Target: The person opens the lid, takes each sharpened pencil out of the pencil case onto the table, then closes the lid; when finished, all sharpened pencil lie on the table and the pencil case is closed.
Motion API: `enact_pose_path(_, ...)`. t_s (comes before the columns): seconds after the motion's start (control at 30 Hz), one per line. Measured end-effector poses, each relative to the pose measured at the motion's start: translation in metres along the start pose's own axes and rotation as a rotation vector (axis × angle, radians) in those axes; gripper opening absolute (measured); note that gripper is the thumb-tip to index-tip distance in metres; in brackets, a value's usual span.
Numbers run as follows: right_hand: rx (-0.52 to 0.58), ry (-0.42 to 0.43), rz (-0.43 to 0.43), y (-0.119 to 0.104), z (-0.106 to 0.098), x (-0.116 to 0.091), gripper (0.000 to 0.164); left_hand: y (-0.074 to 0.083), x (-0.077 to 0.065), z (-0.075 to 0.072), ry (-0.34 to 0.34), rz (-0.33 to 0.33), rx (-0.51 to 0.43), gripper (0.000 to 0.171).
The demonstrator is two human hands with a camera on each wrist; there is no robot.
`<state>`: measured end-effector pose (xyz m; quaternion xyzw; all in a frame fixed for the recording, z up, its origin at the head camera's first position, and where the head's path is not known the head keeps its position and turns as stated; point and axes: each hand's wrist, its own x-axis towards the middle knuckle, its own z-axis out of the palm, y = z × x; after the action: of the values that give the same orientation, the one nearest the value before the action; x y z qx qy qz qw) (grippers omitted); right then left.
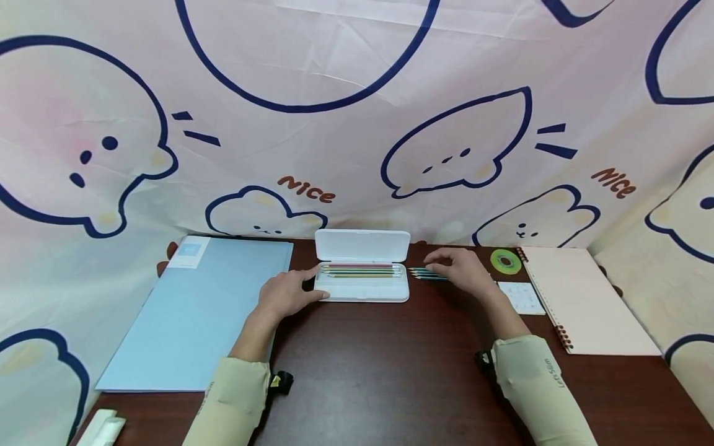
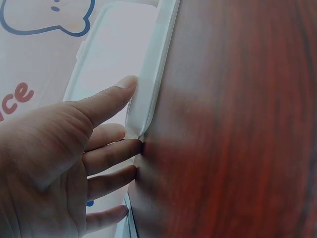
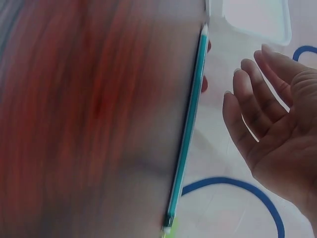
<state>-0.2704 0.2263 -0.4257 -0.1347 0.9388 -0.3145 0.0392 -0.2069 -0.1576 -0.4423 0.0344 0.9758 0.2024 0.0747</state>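
A white pencil case (image 1: 362, 291) stands with its lid (image 1: 362, 245) raised, and several pencils (image 1: 357, 271) lie in its back part. My left hand (image 1: 286, 293) is at the case's left end, fingers fairly straight. Its thumb (image 2: 111, 101) touches the near edge by the corner, while the other fingers spread along the end. Right of the case, a group of teal pencils (image 1: 426, 274) lies on the table. My right hand (image 1: 460, 270) hovers over them with loosely bent fingers, holding nothing. One teal pencil (image 3: 190, 119) shows along its length in the right wrist view, apart from the fingers.
A blue folder (image 1: 223, 310) lies left on the dark wooden table (image 1: 385, 384). At right are a green roll of tape (image 1: 493, 261), a small white card (image 1: 521, 297) and a spiral notebook (image 1: 591, 303). A patterned curtain (image 1: 357, 155) hangs behind. A white packet (image 1: 101, 427) sits front left.
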Motion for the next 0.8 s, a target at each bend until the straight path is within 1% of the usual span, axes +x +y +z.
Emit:
enact_pose_path(0.2, 0.003, -0.009, -0.018, -0.016, 0.014, 0.006, 0.013, -0.001, -0.001, 0.000, 0.001, -0.002, -0.013, 0.078)
enact_pose_path(0.37, 0.022, -0.042, -0.030, -0.026, 0.026, 0.011, 0.012, -0.003, 0.000, 0.001, 0.002, -0.015, -0.058, 0.078)
enact_pose_path(0.5, 0.028, -0.062, -0.046, -0.033, 0.035, 0.016, 0.014, -0.005, 0.000, 0.002, 0.011, -0.003, -0.087, 0.078)
enact_pose_path(0.6, 0.004, -0.085, -0.066, -0.037, 0.040, 0.020, 0.016, -0.006, 0.000, 0.003, 0.021, 0.005, -0.095, 0.078)
enact_pose_path(0.8, -0.078, -0.124, -0.089, -0.038, 0.045, 0.025, 0.020, -0.005, -0.001, 0.003, 0.032, 0.000, -0.111, 0.078)
